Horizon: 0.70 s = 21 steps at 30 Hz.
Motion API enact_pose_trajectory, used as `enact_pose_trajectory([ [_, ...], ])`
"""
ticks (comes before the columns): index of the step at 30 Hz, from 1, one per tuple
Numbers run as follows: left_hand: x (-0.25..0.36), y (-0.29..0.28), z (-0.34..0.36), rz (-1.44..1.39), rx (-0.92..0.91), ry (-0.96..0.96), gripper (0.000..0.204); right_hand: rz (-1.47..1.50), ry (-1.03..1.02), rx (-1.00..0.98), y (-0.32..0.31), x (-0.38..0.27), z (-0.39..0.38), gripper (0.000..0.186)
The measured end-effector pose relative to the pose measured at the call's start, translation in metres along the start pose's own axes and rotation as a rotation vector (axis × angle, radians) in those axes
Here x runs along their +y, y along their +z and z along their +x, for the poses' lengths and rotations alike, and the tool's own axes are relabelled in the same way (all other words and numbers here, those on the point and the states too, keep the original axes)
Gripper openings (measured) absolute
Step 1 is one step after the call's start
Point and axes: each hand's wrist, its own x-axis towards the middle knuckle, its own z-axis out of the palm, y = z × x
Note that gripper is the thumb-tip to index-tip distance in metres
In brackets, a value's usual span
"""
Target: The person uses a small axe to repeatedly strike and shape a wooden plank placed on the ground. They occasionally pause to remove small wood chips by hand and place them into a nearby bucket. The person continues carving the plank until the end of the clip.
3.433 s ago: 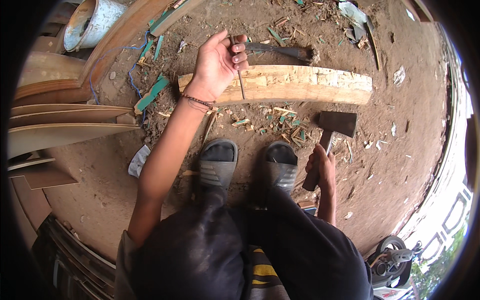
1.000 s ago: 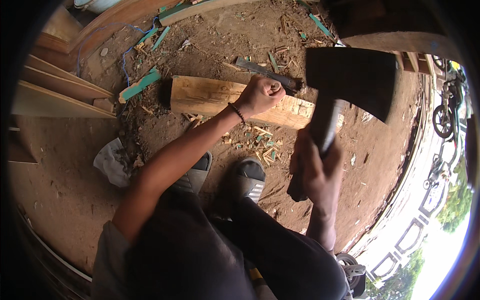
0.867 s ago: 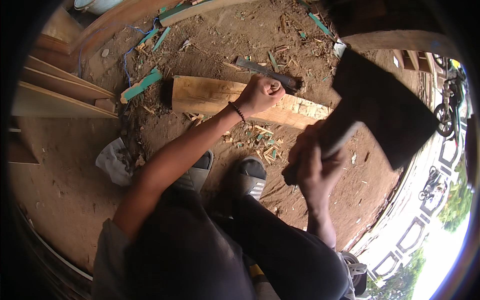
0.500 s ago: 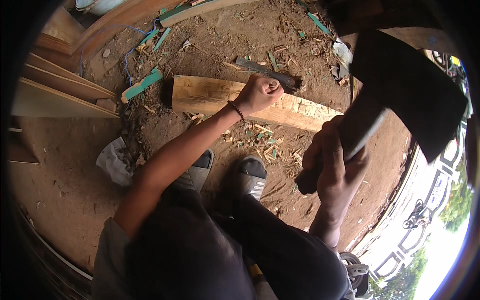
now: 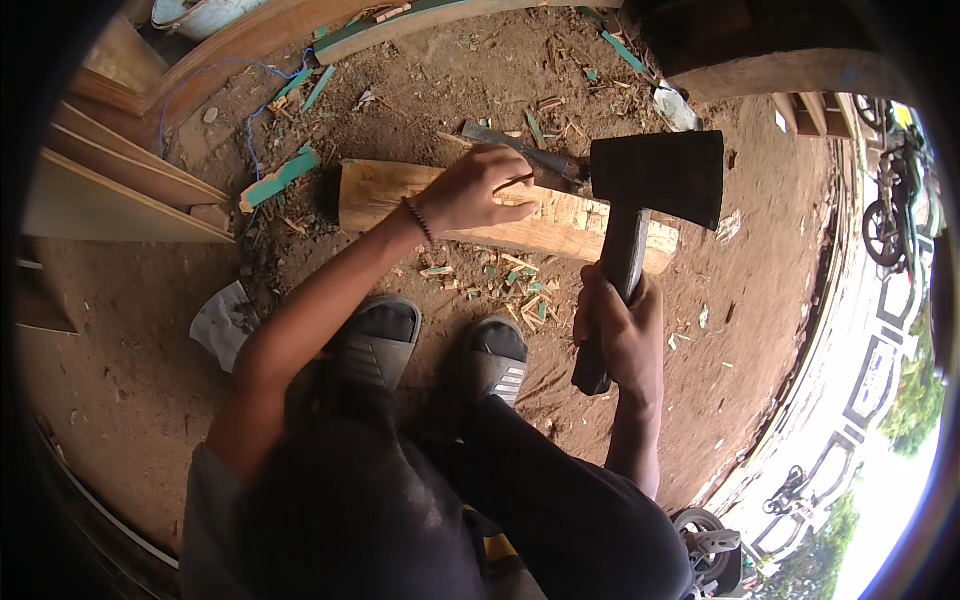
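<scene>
My left hand [image 5: 475, 197] is over the pale wooden block [image 5: 385, 195], its loosely curled fingers around a thin dark piece too small to make out. In my right hand [image 5: 625, 325] is the handle of an axe [image 5: 655, 175], the broad dark head raised over the block's right part and hiding some of it. Behind the block, a dark flat-bladed tool [image 5: 540, 155] lies on the dirt. Small wood chips [image 5: 525, 300] are scattered in front of it, near my sandalled feet [image 5: 385, 355].
Boards [image 5: 130, 190] stand at left, with a blue wire [image 5: 255, 135] and green-painted scraps [image 5: 280, 180] beside them. A metal bucket [image 5: 190, 12] sits top left. A dark wooden structure [image 5: 750, 75] overhangs top right. Motorbikes [image 5: 890, 210] and a fence [image 5: 870, 385] are at right.
My left hand has loosened from a fist around a rod end and shifted slightly left. My right hand has swung the axe head leftward, away from the right rim, over the block.
</scene>
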Motion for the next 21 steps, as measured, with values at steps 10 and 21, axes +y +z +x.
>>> enact_pose_trajectory([
  [10, -0.006, -0.048, -0.073, 0.722, -0.035, -0.169, 0.081, 0.058, -0.142, 0.062, 0.001, -0.031, -0.02, 0.015],
  [21, -0.008, -0.049, -0.069, 0.733, -0.04, -0.236, 0.08, -0.157, -0.077, -0.028, 0.025, -0.013, 0.007, 0.025],
])
